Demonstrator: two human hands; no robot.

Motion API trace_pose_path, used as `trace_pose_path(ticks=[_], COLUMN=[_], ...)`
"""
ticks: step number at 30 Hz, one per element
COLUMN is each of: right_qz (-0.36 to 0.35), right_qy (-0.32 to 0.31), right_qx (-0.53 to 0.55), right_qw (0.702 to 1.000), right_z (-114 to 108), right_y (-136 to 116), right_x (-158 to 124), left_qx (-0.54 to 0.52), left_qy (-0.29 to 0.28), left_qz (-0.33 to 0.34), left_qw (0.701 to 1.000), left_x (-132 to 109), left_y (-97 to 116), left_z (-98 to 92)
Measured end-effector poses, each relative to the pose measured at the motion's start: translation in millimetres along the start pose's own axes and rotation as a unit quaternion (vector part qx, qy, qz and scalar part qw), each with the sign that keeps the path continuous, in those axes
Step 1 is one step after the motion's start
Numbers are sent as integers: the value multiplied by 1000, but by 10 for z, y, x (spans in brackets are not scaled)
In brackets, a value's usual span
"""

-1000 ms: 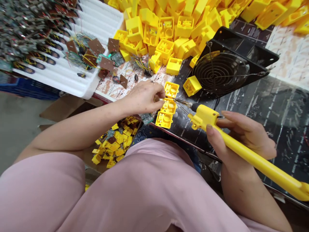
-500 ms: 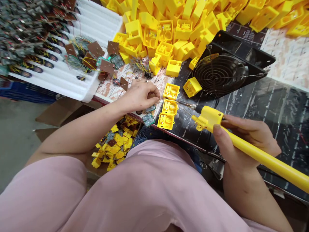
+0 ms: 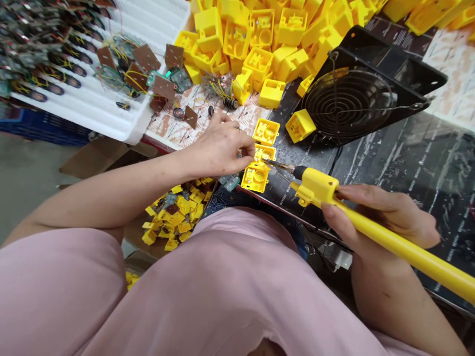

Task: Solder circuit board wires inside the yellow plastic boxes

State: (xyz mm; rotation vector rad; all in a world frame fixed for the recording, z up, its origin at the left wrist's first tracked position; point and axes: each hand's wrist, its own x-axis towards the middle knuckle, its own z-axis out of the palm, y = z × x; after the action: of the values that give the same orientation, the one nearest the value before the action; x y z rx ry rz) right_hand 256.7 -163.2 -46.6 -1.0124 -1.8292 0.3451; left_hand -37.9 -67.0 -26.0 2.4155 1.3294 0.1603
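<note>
My right hand [image 3: 386, 220] is wrapped round a yellow soldering iron [image 3: 319, 186] with a thin metal feed tube beside its tip. The tip points left and reaches into the middle yellow plastic case [image 3: 270, 152] of a row of three. Over the left side of that case, my left hand [image 3: 224, 146] has thumb and fingers pinched together; what they hold is hidden. Directly behind lies the far open case [image 3: 266, 131], and the near case [image 3: 255, 179] sits at the bench edge. A small green circuit board [image 3: 230, 183] shows partly below my left hand.
A black fan [image 3: 345, 99] with a wire guard stands to the right, a single yellow case [image 3: 300, 125] before it. Yellow cases [image 3: 256, 62] are heaped behind. White foam trays [image 3: 126, 121] with wired assemblies lie left. Below the bench is a box of yellow parts [image 3: 181, 217].
My left hand has moved right, onto the middle case. The soldering iron has come slightly left and down, its tip now inside that case. The view has shifted a little.
</note>
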Motion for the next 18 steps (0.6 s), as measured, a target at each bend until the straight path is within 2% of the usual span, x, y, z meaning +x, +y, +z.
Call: trace_pose_path(ticks=[7, 13, 16, 18], right_qz=[-88, -177, -173, -129], right_qy=[-55, -111, -146, -166], right_qx=[-23, -6, 13, 12], right_qw=[994, 978, 974, 978], right_z=[68, 83, 60, 5], right_y=[32, -45, -69, -62], right_x=[183, 503, 577, 543], left_qx=[34, 36, 35, 39], left_qy=[-35, -67, -69, -75], left_qz=[-2, -6, -9, -5], left_qw=[999, 997, 997, 996], left_x=[105, 229, 262, 270], left_y=[76, 98, 98, 94], left_z=[-47, -39, -34, -39])
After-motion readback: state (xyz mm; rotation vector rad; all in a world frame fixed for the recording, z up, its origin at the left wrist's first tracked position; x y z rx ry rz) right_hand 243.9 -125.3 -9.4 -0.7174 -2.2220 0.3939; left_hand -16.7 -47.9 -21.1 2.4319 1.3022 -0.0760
